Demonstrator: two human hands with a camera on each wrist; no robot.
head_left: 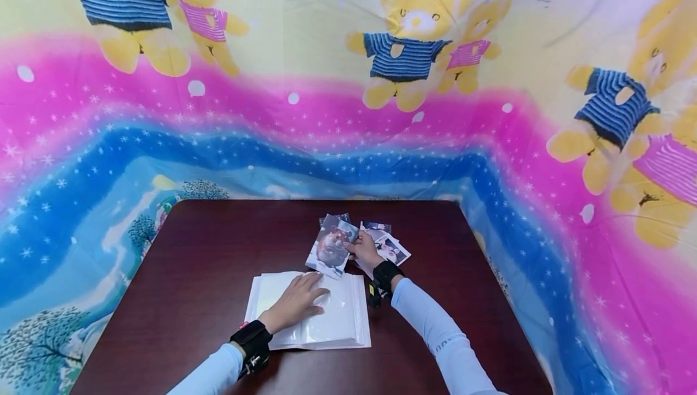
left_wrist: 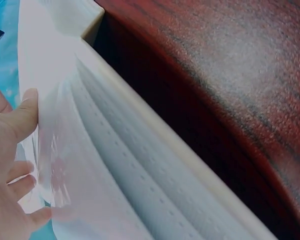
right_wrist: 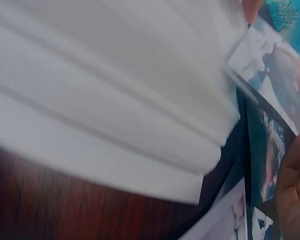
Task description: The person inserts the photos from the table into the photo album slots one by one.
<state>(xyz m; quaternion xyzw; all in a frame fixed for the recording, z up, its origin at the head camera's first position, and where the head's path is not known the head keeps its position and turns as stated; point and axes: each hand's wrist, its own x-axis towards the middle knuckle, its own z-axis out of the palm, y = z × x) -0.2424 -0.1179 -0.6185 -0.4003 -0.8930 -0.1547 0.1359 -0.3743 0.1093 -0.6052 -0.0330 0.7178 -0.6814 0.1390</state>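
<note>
An open photo album (head_left: pixel 340 319) with white pages and clear sleeves lies near the front of the dark table. My left hand (head_left: pixel 294 303) rests on its pages, fingers extended toward the far edge. In the left wrist view, the pages (left_wrist: pixel 90 170) fan apart beside my fingers. Just past the album's far edge, my right hand (head_left: pixel 366 252) pinches a photo (head_left: pixel 329 248) by its right side. That photo's near end overlaps the album's top edge. The right wrist view shows my right hand (right_wrist: pixel 294 187) at the edge of the photo (right_wrist: pixel 282 70).
More loose photos (head_left: pixel 394 250) lie behind and right of the album, partly hidden by my right hand. The brown table (head_left: pixel 218 244) runs back to a patterned cloth (head_left: pixel 327 110) with bears, hung around its back and sides.
</note>
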